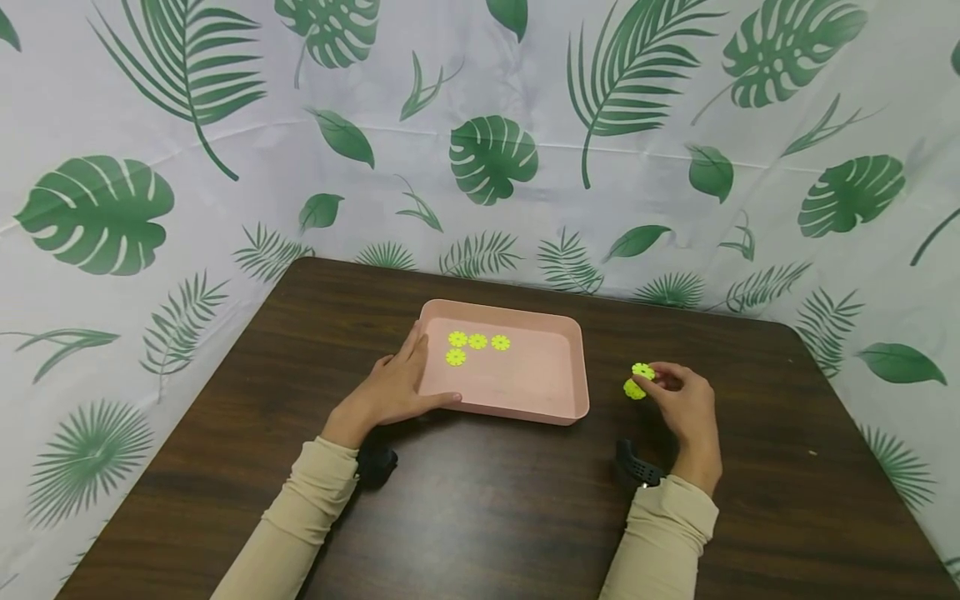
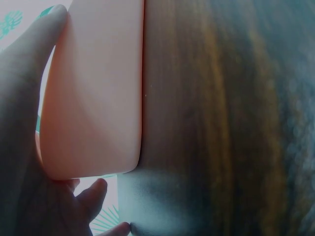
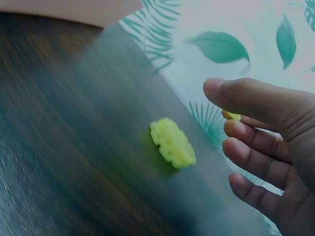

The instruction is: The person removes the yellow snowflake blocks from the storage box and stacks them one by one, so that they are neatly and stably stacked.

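A shallow pink tray (image 1: 517, 383) stands on the dark wooden table. My left hand (image 1: 393, 385) rests against its near left corner, fingers stretched along the left side and thumb lying at the front rim. Inside the tray, toward the far left, lie several yellow flower-shaped notched discs (image 1: 477, 342). To the right of the tray, my right hand (image 1: 686, 404) pinches one yellow notched disc (image 1: 642, 372) between thumb and index finger. In the right wrist view the thumb mostly hides that disc. Just below it, a small stack of the same discs (image 3: 172, 143) sits on the table.
The table (image 1: 480, 508) is dark wood-grain. Behind and beside it hangs a white cloth (image 1: 405, 200) printed with green leaves. A black strap (image 1: 637, 467) is at the right wrist, and a black device (image 1: 377, 468) at the left one.
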Demonstrator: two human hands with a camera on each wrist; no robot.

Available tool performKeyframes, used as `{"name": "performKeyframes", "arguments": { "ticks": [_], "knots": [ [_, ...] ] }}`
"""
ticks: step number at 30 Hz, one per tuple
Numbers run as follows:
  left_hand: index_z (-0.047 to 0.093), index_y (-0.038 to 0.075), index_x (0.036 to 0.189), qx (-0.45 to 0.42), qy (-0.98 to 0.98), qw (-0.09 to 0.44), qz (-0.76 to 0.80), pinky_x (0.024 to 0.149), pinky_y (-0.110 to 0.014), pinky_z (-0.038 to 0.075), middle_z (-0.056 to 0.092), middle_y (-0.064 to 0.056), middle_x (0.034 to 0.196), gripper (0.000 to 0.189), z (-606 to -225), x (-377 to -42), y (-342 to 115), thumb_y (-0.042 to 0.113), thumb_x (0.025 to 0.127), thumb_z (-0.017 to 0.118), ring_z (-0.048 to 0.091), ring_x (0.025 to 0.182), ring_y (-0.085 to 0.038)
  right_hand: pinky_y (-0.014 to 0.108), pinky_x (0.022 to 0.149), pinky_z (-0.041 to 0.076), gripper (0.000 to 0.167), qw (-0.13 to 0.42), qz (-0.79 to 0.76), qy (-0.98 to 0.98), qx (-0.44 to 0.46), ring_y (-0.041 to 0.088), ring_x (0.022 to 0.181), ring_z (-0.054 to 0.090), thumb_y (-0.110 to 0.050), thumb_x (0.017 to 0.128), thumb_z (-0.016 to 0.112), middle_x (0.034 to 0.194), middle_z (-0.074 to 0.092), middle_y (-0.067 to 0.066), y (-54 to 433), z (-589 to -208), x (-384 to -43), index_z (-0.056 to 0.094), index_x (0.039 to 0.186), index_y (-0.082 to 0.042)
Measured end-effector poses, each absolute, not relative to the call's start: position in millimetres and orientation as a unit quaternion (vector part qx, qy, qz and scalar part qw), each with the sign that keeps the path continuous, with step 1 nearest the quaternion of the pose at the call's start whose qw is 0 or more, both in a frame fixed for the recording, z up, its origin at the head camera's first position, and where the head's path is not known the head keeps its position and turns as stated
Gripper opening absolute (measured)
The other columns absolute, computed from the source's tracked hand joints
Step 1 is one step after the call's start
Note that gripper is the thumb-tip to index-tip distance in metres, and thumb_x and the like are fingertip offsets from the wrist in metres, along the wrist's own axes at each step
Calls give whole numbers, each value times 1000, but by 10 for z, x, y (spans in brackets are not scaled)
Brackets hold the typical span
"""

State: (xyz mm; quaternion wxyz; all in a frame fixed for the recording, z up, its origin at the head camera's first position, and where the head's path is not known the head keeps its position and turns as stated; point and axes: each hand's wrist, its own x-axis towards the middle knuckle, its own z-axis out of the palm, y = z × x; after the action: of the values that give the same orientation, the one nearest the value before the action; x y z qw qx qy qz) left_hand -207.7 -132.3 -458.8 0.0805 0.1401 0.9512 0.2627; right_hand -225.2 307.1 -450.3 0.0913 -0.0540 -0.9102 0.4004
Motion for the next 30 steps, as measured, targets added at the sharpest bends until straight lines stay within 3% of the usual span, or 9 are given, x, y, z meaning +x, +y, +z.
{"name": "performKeyframes", "arguments": {
  "ticks": [19,30],
  "knots": [
    [7,0,165,140,951,81,262,117,-69,21,-13,-13,173,121,-4602,-2073,-1313,77,86,59,27,153,-40,16,72,46,51,42,397,-913,-81,23,97,59,-37,96,76,120,67,19,3225,-4635,-2206,70,127,3],
    [6,-1,165,142,952,81,261,116,-70,22,-12,-14,173,121,-4602,-2077,-1316,76,87,58,30,152,-41,21,70,47,48,42,391,-917,-62,20,91,58,-31,94,79,115,69,21,3223,-4648,-2228,71,125,4]
  ]
}}
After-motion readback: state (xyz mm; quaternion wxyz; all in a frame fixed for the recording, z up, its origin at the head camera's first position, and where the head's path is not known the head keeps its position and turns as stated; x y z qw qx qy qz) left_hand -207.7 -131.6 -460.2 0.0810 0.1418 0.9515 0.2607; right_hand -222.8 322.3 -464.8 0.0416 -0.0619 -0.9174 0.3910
